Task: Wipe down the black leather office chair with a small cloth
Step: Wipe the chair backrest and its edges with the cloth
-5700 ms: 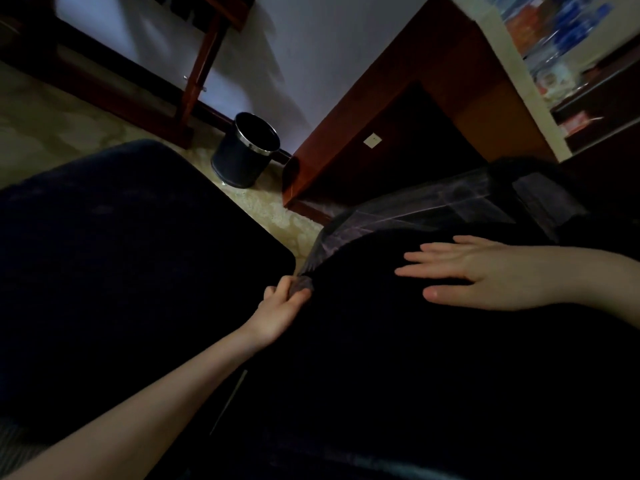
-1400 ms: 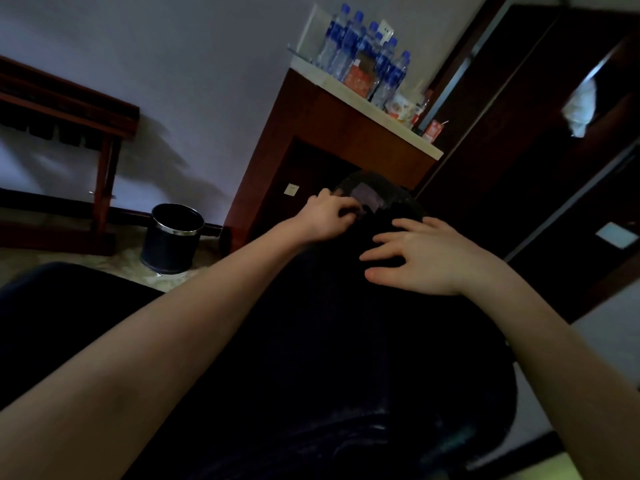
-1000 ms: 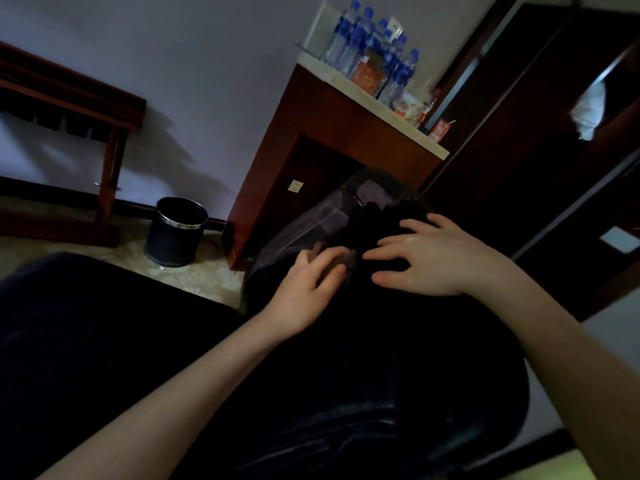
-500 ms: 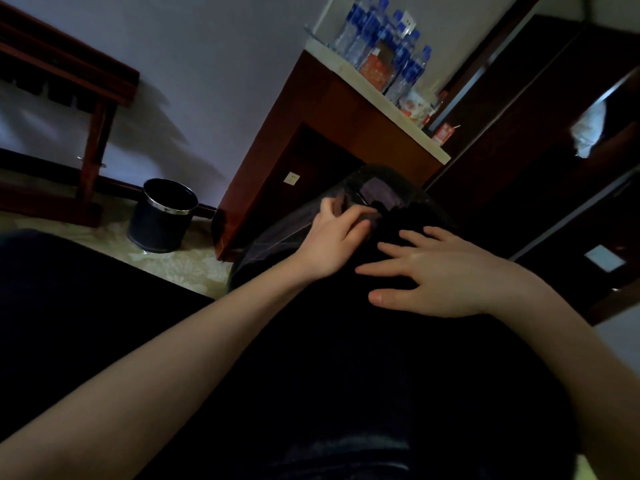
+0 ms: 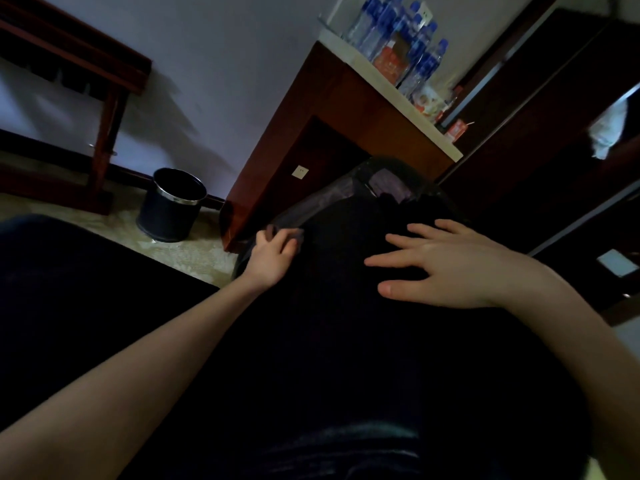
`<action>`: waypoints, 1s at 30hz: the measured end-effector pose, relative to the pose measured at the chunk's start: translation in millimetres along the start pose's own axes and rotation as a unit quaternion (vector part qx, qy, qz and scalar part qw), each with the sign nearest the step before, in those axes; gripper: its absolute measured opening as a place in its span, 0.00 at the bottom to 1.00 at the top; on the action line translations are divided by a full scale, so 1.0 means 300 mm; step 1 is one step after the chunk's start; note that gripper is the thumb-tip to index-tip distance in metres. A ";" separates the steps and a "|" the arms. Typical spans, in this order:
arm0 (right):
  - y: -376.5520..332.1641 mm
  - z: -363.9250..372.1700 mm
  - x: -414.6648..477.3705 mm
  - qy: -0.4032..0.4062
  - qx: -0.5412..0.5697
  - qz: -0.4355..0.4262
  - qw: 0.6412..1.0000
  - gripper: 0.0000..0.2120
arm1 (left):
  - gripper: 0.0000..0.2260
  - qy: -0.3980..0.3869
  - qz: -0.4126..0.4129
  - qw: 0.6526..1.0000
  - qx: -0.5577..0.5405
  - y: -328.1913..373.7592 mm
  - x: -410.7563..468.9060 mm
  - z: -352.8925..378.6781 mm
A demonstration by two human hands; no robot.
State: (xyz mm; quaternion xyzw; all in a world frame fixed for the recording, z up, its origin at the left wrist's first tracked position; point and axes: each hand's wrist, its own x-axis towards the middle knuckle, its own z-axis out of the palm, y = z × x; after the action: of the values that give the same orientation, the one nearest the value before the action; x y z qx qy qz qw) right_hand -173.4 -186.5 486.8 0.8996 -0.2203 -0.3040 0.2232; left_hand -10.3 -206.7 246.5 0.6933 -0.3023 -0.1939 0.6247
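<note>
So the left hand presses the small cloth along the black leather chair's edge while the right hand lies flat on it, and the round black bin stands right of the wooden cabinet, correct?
Not quite: the head view shows the round black bin left of the wooden cabinet.

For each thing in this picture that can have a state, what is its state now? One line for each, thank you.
left hand: fingers curled on the small cloth, pressing it to the chair's left edge
small cloth: bunched under the fingers, mostly hidden
right hand: open, flat on the chair
black leather office chair: tilted toward the camera, being wiped
waste bin: upright on the floor, open top, contents too dark to tell
water bottles: upright on the cabinet, capped
</note>
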 end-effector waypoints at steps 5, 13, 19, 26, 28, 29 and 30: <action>-0.006 -0.003 -0.003 0.001 -0.004 0.001 1.000 0.24 | 0.14 -0.030 0.009 0.999 -0.017 0.019 -0.125 -0.019; -0.011 -0.004 -0.001 0.004 -0.016 0.009 1.000 0.24 | 0.15 -0.083 0.153 0.984 -0.042 0.289 -0.176 0.006; 0.000 -0.001 0.004 0.000 -0.023 0.006 1.000 0.24 | 0.14 -0.043 0.156 0.987 -0.011 0.300 -0.061 0.037; -0.003 -0.002 -0.001 0.001 -0.001 0.005 1.000 0.24 | 0.14 0.008 0.023 0.999 0.042 0.079 0.048 0.021; -0.005 -0.003 -0.002 0.003 0.000 0.002 1.000 0.24 | 0.15 0.026 -0.015 0.999 0.043 0.025 0.038 0.007; -0.006 -0.004 -0.003 0.004 -0.001 0.001 1.000 0.24 | 0.15 0.034 -0.025 0.998 0.041 0.001 0.031 0.002; -0.007 -0.004 -0.004 0.005 -0.001 0.000 1.000 0.24 | 0.15 0.041 -0.028 0.998 0.041 -0.019 0.021 0.001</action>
State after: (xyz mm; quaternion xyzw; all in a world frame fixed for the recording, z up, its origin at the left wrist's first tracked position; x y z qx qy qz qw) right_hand -172.9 -183.9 487.1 0.9008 -0.2187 -0.2997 0.2256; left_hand -4.7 -210.8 241.5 0.7338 -0.2647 -0.1706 0.6019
